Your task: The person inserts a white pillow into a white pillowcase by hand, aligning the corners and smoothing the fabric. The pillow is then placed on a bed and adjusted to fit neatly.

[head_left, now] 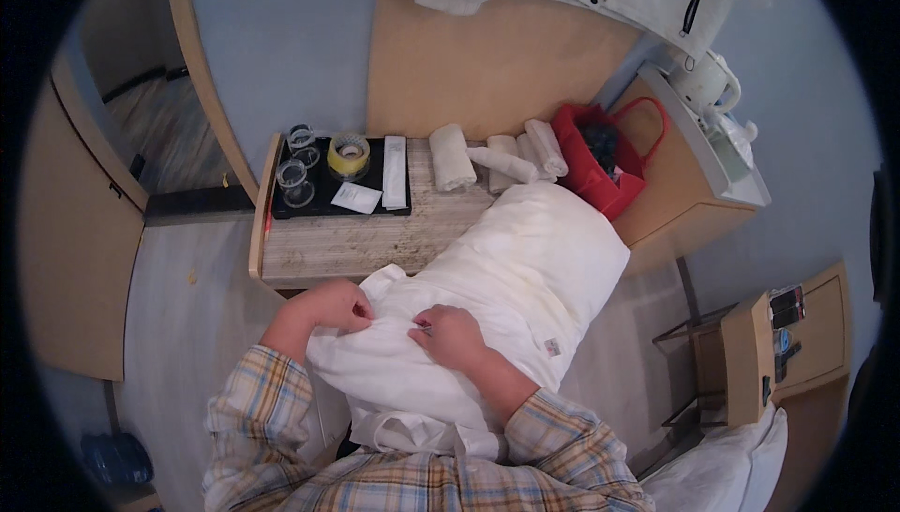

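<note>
A thick white bundle of bedding [525, 268], with a small tag [552, 347] on its right side, lies across my front and reaches onto the low bench. My left hand [339, 307] is closed at the bundle's near left part, its fingertips pinching the white fabric. Just right of it, my right hand [452, 336] is closed in a pinch over the bundle. Something small and greyish shows at its fingertips, too small to name. A gap of white cloth separates the two hands. Loose folds and a strap-like strip of cloth [398, 429] hang near my body.
On the bench [342, 249] stands a black tray [375, 204] with glasses [295, 184], a tape roll [349, 156] and white packets. Rolled white towels [452, 158] and a red bag [597, 170] sit beyond the bundle. At right are a kettle [703, 82] and a wooden desk [745, 362].
</note>
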`<move>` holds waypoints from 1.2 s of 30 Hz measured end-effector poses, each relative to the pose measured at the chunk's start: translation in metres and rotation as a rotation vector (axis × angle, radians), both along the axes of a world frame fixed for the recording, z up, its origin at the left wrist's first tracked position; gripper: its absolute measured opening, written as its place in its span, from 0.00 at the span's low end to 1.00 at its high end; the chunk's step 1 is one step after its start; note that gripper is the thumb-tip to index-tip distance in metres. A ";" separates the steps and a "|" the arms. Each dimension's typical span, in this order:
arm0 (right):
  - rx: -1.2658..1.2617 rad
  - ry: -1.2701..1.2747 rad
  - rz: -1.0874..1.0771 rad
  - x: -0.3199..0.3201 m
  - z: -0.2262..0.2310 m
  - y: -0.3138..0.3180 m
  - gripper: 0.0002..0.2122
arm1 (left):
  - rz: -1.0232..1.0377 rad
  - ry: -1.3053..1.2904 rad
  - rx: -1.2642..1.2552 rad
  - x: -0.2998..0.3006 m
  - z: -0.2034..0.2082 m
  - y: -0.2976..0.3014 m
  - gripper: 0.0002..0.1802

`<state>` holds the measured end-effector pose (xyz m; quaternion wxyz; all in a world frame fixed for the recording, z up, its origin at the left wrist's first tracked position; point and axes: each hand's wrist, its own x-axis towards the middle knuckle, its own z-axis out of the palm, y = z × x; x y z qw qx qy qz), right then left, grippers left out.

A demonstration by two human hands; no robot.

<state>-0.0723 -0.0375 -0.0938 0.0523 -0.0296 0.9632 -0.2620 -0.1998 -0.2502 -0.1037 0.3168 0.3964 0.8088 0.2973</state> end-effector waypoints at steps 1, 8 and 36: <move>0.003 -0.006 0.011 0.001 0.000 0.000 0.12 | -0.032 -0.009 -0.043 -0.001 0.001 0.002 0.09; -0.040 0.196 -0.058 0.006 -0.009 -0.001 0.12 | -0.111 0.286 -0.017 -0.014 0.003 0.020 0.06; -0.103 0.056 -0.281 -0.020 -0.011 0.037 0.08 | -0.049 0.410 -0.038 -0.035 -0.009 0.036 0.08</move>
